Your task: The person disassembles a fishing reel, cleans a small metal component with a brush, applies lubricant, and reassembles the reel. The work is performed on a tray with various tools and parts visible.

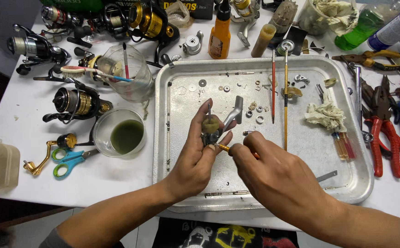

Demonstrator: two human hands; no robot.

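Note:
My left hand [200, 154] grips a small grey metal reel part [231, 117] with a greasy yellowish gear [210, 124] and a thin shaft sticking up. My right hand [278, 177] pinches a thin orange-handled brush [223, 147] whose tip touches the part just below the gear. Both hands hover over a dented metal tray [181, 156]. Small washers, rings and screws [255, 112] lie scattered on the tray's far half. Two more long brushes [285, 96] rest on the tray to the right of the part.
A crumpled rag [326, 115] lies on the tray. Red-handled pliers [383, 133] lie right of it. To the left stand a glass bowl of green liquid [125, 134], a clear cup holding a toothbrush [126, 76], blue scissors [69, 160] and several fishing reels [76, 103]. An orange bottle [220, 36] stands behind.

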